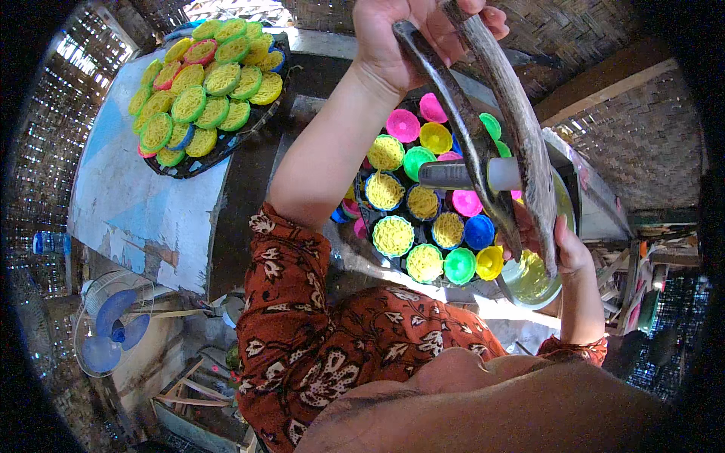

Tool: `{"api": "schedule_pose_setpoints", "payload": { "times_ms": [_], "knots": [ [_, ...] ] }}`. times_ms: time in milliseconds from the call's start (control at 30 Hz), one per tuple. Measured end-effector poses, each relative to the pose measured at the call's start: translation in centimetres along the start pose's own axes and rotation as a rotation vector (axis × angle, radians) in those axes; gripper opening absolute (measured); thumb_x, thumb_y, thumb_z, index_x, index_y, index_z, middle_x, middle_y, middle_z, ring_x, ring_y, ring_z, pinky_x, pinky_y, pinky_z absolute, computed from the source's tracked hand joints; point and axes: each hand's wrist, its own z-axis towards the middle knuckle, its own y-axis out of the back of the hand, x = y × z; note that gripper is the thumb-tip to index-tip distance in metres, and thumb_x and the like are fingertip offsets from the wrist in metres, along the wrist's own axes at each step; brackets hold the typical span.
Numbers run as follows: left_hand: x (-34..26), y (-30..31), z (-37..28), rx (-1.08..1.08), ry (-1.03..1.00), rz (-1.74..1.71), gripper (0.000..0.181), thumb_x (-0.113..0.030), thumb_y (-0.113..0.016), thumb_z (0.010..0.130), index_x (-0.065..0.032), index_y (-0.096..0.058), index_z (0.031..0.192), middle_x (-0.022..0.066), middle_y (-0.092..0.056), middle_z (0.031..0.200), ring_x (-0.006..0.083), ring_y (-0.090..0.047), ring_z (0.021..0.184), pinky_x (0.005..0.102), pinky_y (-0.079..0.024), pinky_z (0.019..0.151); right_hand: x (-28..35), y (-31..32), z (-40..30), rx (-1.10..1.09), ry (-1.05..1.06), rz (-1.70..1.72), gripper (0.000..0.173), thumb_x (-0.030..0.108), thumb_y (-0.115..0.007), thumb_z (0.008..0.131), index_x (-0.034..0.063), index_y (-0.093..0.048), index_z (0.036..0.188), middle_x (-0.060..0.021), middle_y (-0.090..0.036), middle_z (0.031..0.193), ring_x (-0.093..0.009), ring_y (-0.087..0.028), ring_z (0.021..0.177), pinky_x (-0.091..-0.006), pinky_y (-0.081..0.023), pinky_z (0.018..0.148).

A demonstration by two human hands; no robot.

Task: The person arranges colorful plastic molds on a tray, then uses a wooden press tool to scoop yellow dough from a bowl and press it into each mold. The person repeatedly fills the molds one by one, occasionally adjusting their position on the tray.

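Note:
My left hand (391,45), raised at the top, is closed around the upper ends of a hand press with two long wooden handles (529,130). A metal cylinder (447,175) with a pale section lies crosswise between the handles. My right hand (569,249) holds the press's lower end, its fingers partly hidden behind the wood. Below the press are small fluted plastic cups; some hold yellow noodle-like strands (393,236), while others, such as a blue cup (478,231) and a pink cup (402,125), show no strands. Beside my right hand is a bowl (512,297) containing yellow dough.
On a worn blue-and-white surface (164,238) at left stands a round dark tray (232,148), piled with strand-filled cups. A fan with blue blades (116,328) is at lower left. Woven walls (651,130) and a wooden beam (606,85) border the workspace.

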Motion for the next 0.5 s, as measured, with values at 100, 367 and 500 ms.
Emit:
{"api": "schedule_pose_setpoints", "payload": {
  "times_ms": [100, 367, 500],
  "knots": [
    [-0.1, 3.2, 0.3, -0.084, -0.045, 0.041, 0.066, -0.063, -0.034, 0.082, -0.0138, -0.044, 0.125, 0.0102, -0.058, 0.080, 0.0307, -0.055, 0.088, 0.0442, -0.039, 0.086, 0.6, 1.0, 1.3, -0.002, -0.074, 0.044, 0.079, 0.068, -0.033, 0.079, 0.0020, -0.043, 0.120, -0.0142, -0.057, 0.102, -0.023, -0.057, 0.091, -0.0336, -0.046, 0.077],
    [0.5, 11.0, -2.5, -0.299, -0.143, 0.161, 0.048, -0.054, -0.045, 0.082, -0.0155, -0.054, 0.110, -0.0025, -0.049, 0.057, 0.0194, -0.053, 0.062, 0.0403, -0.044, 0.073, -0.3, 2.7, 3.9, -0.147, -0.245, -0.146, 0.076, 0.065, -0.024, 0.083, 0.0037, -0.039, 0.125, -0.0176, -0.055, 0.104, -0.028, -0.058, 0.088, -0.0373, -0.047, 0.076],
    [-0.7, 11.5, -3.4, -0.322, -0.154, 0.188, 0.047, -0.053, -0.046, 0.082, -0.0146, -0.056, 0.107, -0.0022, -0.048, 0.054, 0.0188, -0.052, 0.060, 0.0391, -0.044, 0.071, -1.1, 1.9, 5.0, -0.101, -0.273, -0.125, 0.072, 0.064, -0.025, 0.084, 0.0057, -0.040, 0.123, -0.0118, -0.058, 0.082, -0.026, -0.060, 0.076, -0.0340, -0.048, 0.065]
  ]
}}
